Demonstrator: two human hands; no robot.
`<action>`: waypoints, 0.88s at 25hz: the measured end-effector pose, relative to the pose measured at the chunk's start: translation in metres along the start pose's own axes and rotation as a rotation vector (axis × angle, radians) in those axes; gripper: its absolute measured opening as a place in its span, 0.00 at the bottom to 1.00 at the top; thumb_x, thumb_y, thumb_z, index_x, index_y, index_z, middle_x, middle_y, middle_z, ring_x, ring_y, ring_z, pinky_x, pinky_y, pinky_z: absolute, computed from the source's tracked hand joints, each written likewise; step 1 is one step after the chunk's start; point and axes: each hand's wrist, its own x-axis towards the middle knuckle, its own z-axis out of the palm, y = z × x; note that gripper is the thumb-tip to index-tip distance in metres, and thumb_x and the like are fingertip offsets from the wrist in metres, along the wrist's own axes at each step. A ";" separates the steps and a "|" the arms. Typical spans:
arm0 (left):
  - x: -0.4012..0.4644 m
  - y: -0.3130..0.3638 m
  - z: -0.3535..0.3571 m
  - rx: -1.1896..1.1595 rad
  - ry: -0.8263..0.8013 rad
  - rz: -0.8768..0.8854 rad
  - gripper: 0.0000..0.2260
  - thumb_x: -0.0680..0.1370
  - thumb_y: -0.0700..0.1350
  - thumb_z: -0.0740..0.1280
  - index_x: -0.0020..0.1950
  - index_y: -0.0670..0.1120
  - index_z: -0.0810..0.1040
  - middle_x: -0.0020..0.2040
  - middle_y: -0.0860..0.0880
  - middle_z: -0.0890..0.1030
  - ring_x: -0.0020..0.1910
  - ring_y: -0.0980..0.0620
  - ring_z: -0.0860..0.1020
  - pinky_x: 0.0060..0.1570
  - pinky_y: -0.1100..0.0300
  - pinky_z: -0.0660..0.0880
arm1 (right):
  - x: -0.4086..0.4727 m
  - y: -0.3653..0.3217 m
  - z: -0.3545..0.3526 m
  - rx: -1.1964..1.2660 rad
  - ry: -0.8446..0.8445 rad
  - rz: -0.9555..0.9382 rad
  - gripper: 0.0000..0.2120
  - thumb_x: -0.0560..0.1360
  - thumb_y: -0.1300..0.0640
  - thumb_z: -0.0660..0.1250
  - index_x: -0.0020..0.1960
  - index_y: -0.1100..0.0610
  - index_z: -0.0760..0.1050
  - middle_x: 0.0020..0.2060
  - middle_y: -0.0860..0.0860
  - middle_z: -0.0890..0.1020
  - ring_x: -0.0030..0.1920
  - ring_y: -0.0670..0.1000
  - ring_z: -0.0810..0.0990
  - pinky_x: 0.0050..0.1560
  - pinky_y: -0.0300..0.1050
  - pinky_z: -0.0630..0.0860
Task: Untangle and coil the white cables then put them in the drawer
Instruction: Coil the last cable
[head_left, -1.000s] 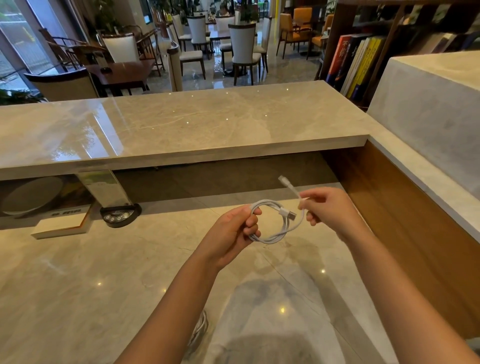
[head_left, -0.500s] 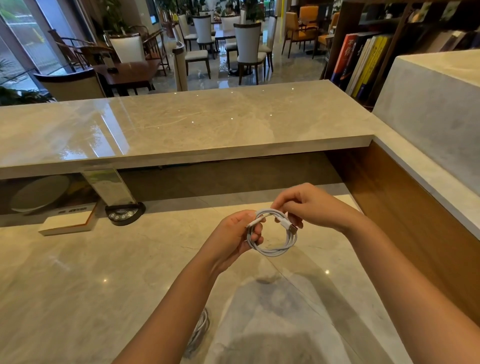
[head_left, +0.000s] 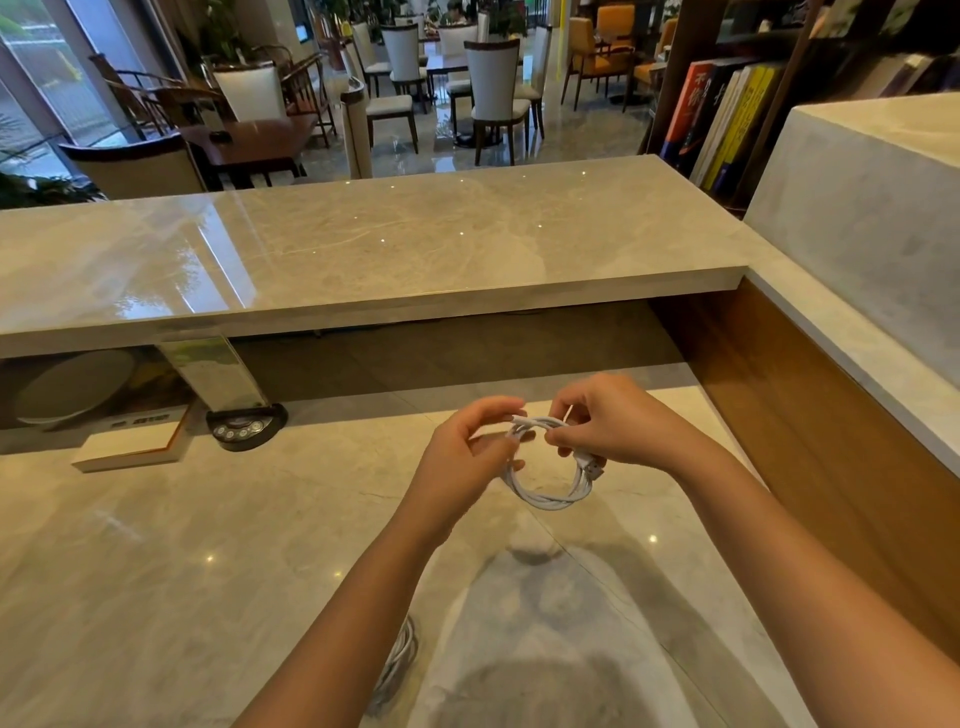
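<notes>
Both hands hold one white cable (head_left: 550, 488) above the desk (head_left: 156, 571), wound into a small round coil of several turns. The left hand (head_left: 467, 457) pinches the top left of the coil between thumb and fingers, and the right hand (head_left: 613, 431) pinches the top right, so the loop hangs below and between the two grips with its opening facing the camera. A plug end (head_left: 595, 467) sticks out on the right side, just under the right hand, which is nearer to it and looks best placed to tuck it in. A second bundle of white cable (head_left: 397, 660) lies on the desk, partly hidden under the left forearm. No drawer is in view, so stowing is not yet done.
</notes>
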 end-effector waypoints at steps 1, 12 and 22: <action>0.000 -0.001 0.000 0.113 0.027 0.078 0.10 0.75 0.40 0.67 0.54 0.51 0.79 0.53 0.51 0.81 0.51 0.55 0.80 0.48 0.61 0.80 | 0.001 0.000 0.001 -0.006 0.012 0.011 0.02 0.73 0.57 0.69 0.44 0.55 0.79 0.33 0.49 0.83 0.30 0.47 0.81 0.27 0.34 0.74; 0.007 -0.009 -0.004 0.259 0.321 0.201 0.09 0.74 0.44 0.69 0.53 0.46 0.81 0.47 0.51 0.82 0.46 0.55 0.81 0.48 0.62 0.79 | -0.003 0.002 0.029 0.021 0.097 0.025 0.05 0.75 0.55 0.65 0.46 0.54 0.80 0.34 0.48 0.83 0.32 0.48 0.81 0.35 0.42 0.80; -0.006 -0.031 -0.001 -0.215 0.146 -0.115 0.12 0.80 0.43 0.59 0.60 0.48 0.78 0.39 0.46 0.79 0.36 0.52 0.78 0.45 0.55 0.81 | -0.002 0.006 0.053 0.108 0.260 0.030 0.09 0.75 0.54 0.65 0.54 0.53 0.79 0.38 0.51 0.83 0.37 0.50 0.80 0.41 0.47 0.79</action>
